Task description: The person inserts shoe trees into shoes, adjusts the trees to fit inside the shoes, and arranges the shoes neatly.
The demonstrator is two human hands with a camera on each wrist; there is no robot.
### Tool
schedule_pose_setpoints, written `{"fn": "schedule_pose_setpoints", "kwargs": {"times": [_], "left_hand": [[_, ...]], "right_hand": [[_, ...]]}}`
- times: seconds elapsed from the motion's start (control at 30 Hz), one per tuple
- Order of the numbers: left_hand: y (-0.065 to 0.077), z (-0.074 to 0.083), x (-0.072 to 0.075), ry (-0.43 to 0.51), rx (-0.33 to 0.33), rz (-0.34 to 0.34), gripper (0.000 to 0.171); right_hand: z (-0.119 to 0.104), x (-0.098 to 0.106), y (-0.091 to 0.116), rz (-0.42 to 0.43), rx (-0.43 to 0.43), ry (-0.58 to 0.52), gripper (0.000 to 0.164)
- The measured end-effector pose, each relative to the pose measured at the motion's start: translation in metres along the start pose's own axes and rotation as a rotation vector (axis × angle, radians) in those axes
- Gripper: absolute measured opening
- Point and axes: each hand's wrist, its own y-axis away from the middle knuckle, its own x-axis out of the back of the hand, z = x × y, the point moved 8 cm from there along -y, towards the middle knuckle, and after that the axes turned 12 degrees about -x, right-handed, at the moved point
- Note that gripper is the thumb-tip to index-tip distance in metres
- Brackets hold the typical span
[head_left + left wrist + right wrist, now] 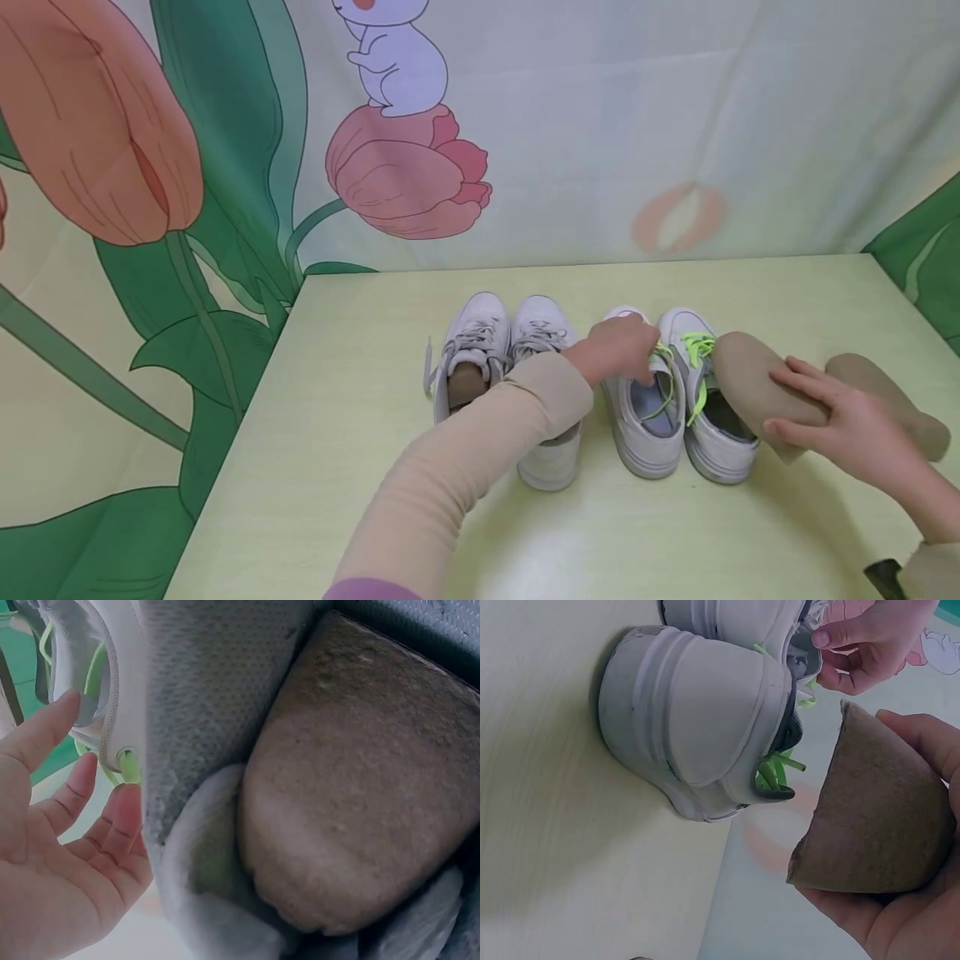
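My left hand (618,346) is over the left shoe (651,437) of a white sneaker pair with bright green laces. In the left wrist view its fingers (120,829) are loosely bent beside the green-laced shoe, with the thumb apart from them. My right hand (855,421) grips a brown shoe tree (761,383), thumb on one side and fingers on the other. The held piece is raised beside the right green-laced sneaker (723,458), its rounded end towards the laces (699,348). A second brown shoe tree (873,379) lies behind the right hand, partly hidden by it.
To the left stands another pair of white sneakers (480,321) with grey laces, partly covered by my left sleeve. A brown shoe tree (467,383) sits inside its left shoe. The pale table (360,350) ends at a printed cloth (570,183) along the back.
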Motion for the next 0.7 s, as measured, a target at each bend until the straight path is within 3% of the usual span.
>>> {"fn": "schedule_pose_setpoints", "kwargs": {"times": [0.27, 0.7], "left_hand": [[-0.006, -0.002, -0.006, -0.028, 0.035, -0.008, 0.027], [-0.011, 0.001, -0.002, -0.131, -0.015, 0.018, 0.011]], "right_hand": [[-0.007, -0.002, 0.002, -0.033, 0.006, 0.019, 0.068], [-0.021, -0.011, 0.007, -0.082, 0.037, 0.024, 0.066]]}}
